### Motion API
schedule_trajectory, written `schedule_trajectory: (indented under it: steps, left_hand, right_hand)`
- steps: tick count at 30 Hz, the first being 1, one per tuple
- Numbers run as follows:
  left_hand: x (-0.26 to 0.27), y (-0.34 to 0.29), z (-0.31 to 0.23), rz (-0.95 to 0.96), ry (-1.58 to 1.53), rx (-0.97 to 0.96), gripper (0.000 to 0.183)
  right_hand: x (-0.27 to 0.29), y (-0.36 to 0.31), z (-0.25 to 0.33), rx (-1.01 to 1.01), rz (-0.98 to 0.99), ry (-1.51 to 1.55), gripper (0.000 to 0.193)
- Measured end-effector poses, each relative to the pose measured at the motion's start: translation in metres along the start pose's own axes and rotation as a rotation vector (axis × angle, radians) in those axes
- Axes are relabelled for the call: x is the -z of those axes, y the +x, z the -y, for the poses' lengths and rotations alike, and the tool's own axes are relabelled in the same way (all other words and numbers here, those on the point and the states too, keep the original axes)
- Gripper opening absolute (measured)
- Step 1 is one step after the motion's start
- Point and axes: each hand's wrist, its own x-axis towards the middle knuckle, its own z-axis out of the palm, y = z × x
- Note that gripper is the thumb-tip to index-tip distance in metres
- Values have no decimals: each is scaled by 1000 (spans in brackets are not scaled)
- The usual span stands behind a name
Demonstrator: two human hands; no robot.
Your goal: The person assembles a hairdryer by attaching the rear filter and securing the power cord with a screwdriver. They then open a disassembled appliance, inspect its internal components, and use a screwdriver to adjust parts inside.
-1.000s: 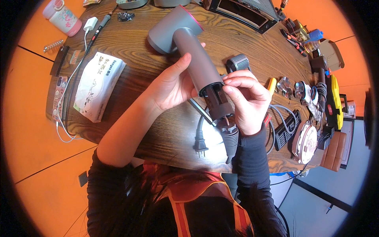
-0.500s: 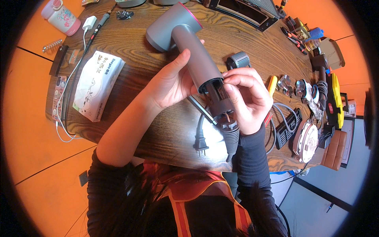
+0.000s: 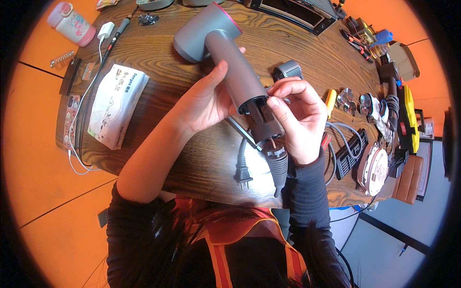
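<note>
A grey hair dryer (image 3: 235, 72) with a pink-rimmed head is held tilted over the table, its head far left and its handle pointing toward me. My left hand (image 3: 204, 105) wraps the handle from below, thumb on top. From the handle's lower end a dark inner frame (image 3: 265, 127) sticks out, with a copper-coloured wire below it and a ribbed cord sleeve (image 3: 279, 173) hanging down. My right hand (image 3: 305, 117) pinches with thumb and forefinger at the handle's rim beside this frame; the exact contact is hidden by the fingertips.
Beneath the handle lie a thin dark rod (image 3: 243, 133) and a power plug (image 3: 243, 174). A perforated filter cage (image 3: 289, 70) sits beyond my right hand. A tissue pack (image 3: 117, 105) is at left; a yellow-handled tool (image 3: 331, 103), grey cable and round pinkish part (image 3: 373, 169) lie right.
The hair dryer and both hands have shifted slightly left. My right thumb and forefinger have moved a little along the handle's rim; the left hand keeps its hold.
</note>
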Motion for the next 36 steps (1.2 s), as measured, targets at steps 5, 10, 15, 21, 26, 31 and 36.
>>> schedule_trajectory:
  steps: [5, 10, 15, 21, 26, 31, 36]
  left_hand:
    - [-1, 0, 0, 35, 16, 26, 64]
    - [-1, 0, 0, 29, 9, 35, 64]
    - [0, 1, -1, 50, 44, 34, 62]
    - [-4, 0, -1, -37, 71, 14, 59]
    - [-4, 0, -2, -16, 82, 20, 61]
    - [-2, 0, -3, 11, 115, 19, 62]
    - [2, -2, -10, -47, 146, -26, 60]
  right_hand:
    - [8, 3, 3, -25, 87, -78, 12]
    - [9, 3, 3, -84, 74, 31, 13]
    - [10, 3, 0, -156, 83, 142, 9]
    - [12, 2, -1, -342, 25, 358, 7]
    - [11, 1, -5, -314, 16, 392, 8]
    - [11, 1, -4, -330, 9, 392, 9]
    - [17, 5, 8, -213, -7, 21, 15]
